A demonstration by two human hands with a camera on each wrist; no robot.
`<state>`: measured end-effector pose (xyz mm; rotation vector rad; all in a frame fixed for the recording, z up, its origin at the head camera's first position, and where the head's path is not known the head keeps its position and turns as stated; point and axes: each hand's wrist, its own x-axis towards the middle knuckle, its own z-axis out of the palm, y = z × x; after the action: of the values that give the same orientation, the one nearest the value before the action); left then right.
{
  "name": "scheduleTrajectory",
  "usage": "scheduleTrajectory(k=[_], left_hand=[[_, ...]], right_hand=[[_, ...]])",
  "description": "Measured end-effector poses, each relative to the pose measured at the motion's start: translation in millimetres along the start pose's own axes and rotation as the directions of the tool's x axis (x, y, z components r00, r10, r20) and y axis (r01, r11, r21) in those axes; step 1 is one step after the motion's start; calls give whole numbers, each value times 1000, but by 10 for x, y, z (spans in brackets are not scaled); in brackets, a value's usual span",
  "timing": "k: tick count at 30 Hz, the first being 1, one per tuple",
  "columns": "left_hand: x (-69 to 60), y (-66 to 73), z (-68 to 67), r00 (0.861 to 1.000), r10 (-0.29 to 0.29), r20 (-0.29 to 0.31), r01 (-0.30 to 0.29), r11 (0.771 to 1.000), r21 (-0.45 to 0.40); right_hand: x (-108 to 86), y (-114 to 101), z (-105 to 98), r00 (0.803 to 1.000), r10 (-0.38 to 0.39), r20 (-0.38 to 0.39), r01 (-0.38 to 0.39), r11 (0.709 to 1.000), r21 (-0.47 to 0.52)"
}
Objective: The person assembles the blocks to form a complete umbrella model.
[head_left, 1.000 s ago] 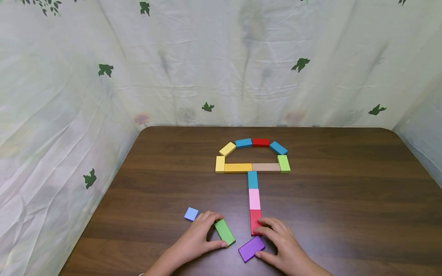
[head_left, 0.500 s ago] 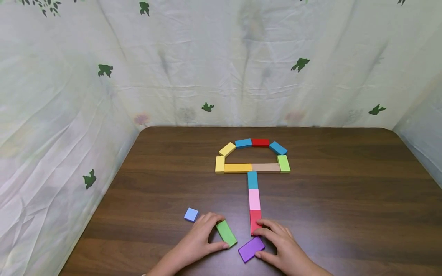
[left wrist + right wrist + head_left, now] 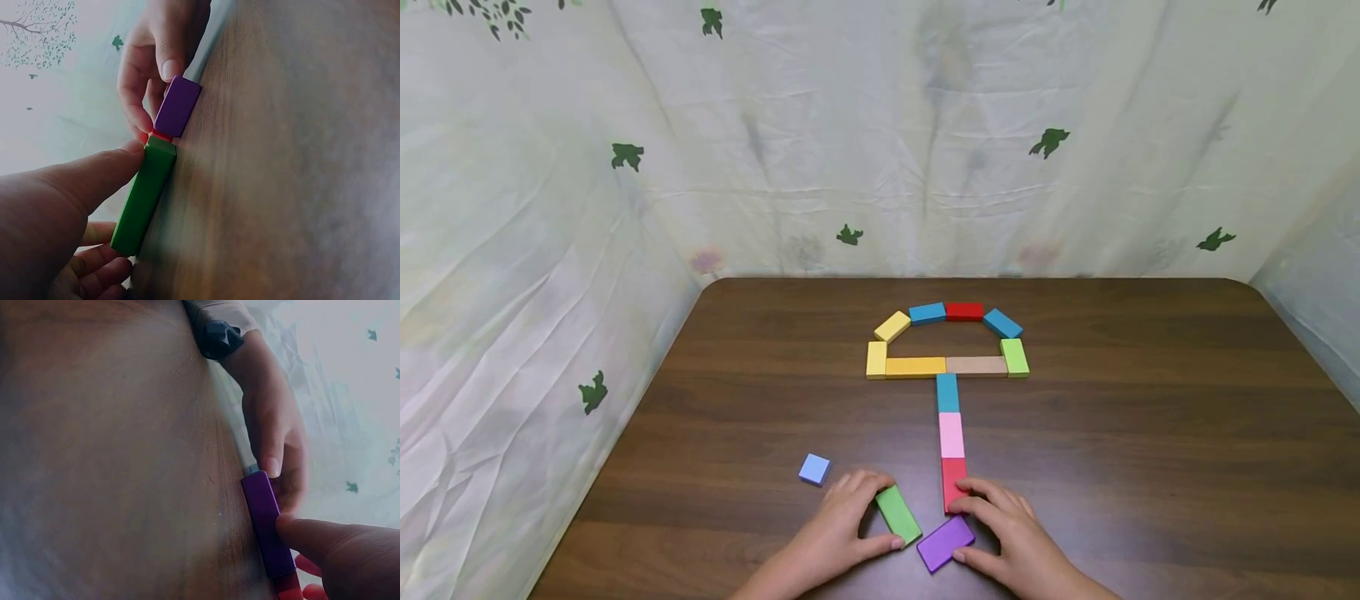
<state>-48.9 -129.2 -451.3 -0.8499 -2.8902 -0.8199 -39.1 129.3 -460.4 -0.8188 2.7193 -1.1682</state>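
Note:
In the head view my left hand (image 3: 846, 525) pinches a green block (image 3: 898, 516) between thumb and fingers, close to a purple block (image 3: 945, 543). The purple block lies slanted at the foot of a stem of blocks. My right hand (image 3: 1011, 533) holds it, thumb on its near long edge, fingertips by its far corner and the lowest red block (image 3: 953, 483). The left wrist view has the green block (image 3: 145, 194) in my left hand, its end close to the purple block (image 3: 178, 107). In the right wrist view my thumb touches the purple block (image 3: 265, 519).
Above the red block run a pink block (image 3: 951, 435) and a teal block (image 3: 947, 392), up to an arch of several coloured blocks (image 3: 964, 312) closed by a yellow-orange block (image 3: 916, 367) and a tan block (image 3: 976, 366). A small light-blue block (image 3: 814, 468) lies left on the brown table (image 3: 1150, 433).
My left hand has slid the green block right and slightly nearer, toward the purple block. The right hand and purple block stay almost still.

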Motion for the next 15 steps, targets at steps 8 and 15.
scheduleTrajectory(k=[8,15], left_hand=[[-11,-4,14,999,39,-20,-39,999,14],[-14,12,13,998,58,-15,-58,998,8]], right_hand=[[-24,29,29,997,-54,-53,53,998,-24],[-24,29,35,995,-67,-68,65,997,-33]])
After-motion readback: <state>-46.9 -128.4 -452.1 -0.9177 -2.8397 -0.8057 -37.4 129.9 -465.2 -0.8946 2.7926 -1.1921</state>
